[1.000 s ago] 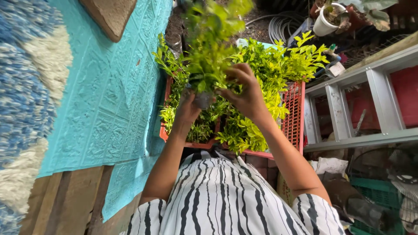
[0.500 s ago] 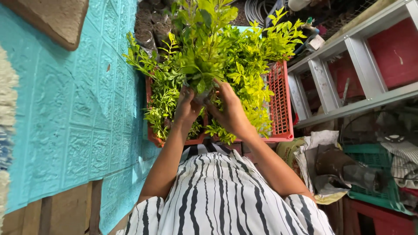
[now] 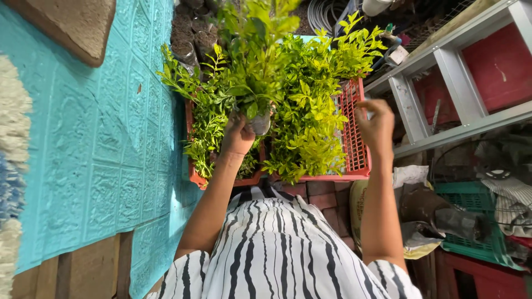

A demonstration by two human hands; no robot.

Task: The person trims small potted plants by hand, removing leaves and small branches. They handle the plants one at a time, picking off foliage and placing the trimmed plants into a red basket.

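My left hand (image 3: 238, 137) grips a small potted seedling (image 3: 256, 66) by its dark pot, holding it above a red plastic crate (image 3: 354, 138) packed with several leafy green seedlings (image 3: 310, 111). My right hand (image 3: 377, 124) hovers over the crate's right wall with fingers loosely curled and nothing in it. My black-and-white striped shirt (image 3: 277, 249) fills the bottom of the view.
A turquoise embossed wall panel (image 3: 100, 144) runs along the left. Dark soil-filled pots (image 3: 191, 33) sit beyond the crate. Grey metal shelving (image 3: 443, 72) with red bins stands at right, with a green crate (image 3: 471, 221) and crumpled bags below it.
My right hand let go of the seedling and moved right, over the crate's edge. My left hand alone now holds the plant. The view shifted slightly.
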